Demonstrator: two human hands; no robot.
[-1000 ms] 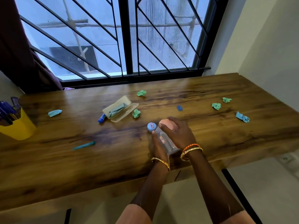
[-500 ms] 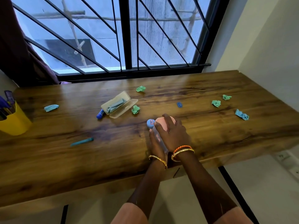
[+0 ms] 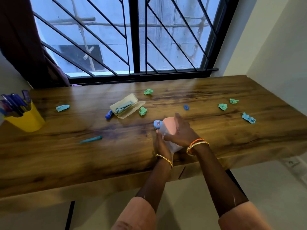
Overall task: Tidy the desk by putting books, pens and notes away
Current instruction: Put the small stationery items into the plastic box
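Observation:
Near the desk's front edge stands a clear plastic container [image 3: 174,147] with a pink lid [image 3: 168,127]. My left hand [image 3: 162,146] grips the container's left side. My right hand [image 3: 181,132] holds the pink lid from the right, thumb at its near edge. A small round blue cap [image 3: 157,124] lies just left of the lid. Crumpled green notes [image 3: 142,111] [image 3: 148,91] [image 3: 222,106] and blue notes [image 3: 62,107] [image 3: 248,118] are scattered over the wooden desk [image 3: 116,156]. A blue pen [image 3: 91,139] lies loose at the left.
An open clear pencil box [image 3: 128,103] with blue paper inside sits mid-desk, a blue marker [image 3: 108,114] beside it. A yellow cup [image 3: 26,119] holding several pens stands at the far left. A small blue clip [image 3: 186,107] lies right of centre. A barred window runs behind.
My right hand has slid off the top of the pink lid toward its right side, so more of the lid shows. My left hand stays on the container.

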